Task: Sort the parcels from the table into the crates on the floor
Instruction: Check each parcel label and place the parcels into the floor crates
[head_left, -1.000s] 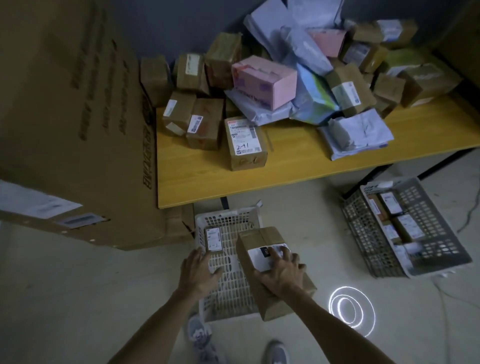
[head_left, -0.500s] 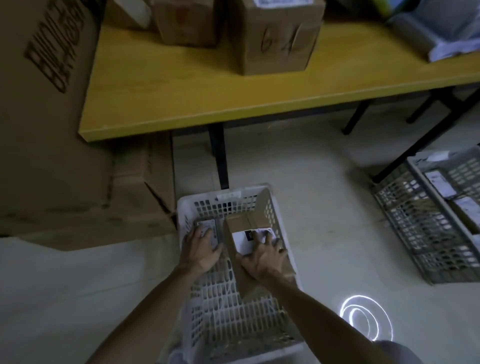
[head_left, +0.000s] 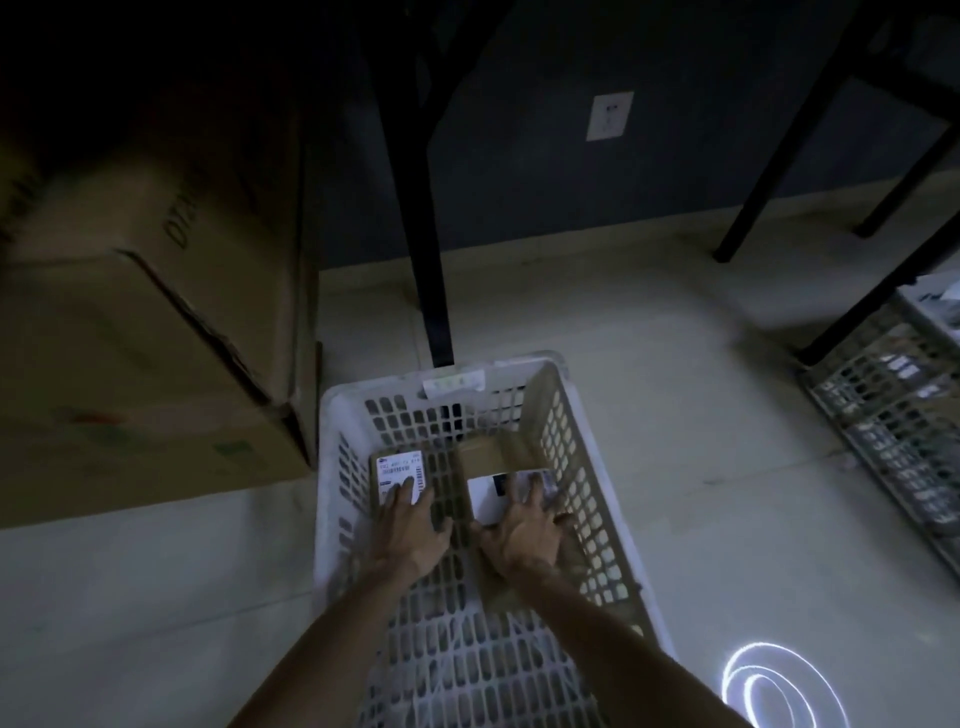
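A white slotted crate (head_left: 332, 415) stands on the floor below me. My left hand (head_left: 410, 525) holds a small brown parcel (head_left: 397, 473) with a white barcode label, low in the crate's left half. My right hand (head_left: 524, 530) spans the top of a larger brown box (head_left: 498, 449) with a white label, thumb and little finger over its sides. That box lies along the crate's right wall. Whether the two parcels touch the crate's bottom is hidden.
A big cardboard carton (head_left: 145, 364) stands close to the crate's left side. A black table leg (head_left: 431, 260) comes down just behind the crate, with more legs at the right. A grey crate (head_left: 883, 405) holding parcels sits at the right edge. A light ring (head_left: 774, 686) glows on the floor.
I have bent down, so the tabletop has left the view. Both hands have lowered their parcels from above the white crate to deep inside it.
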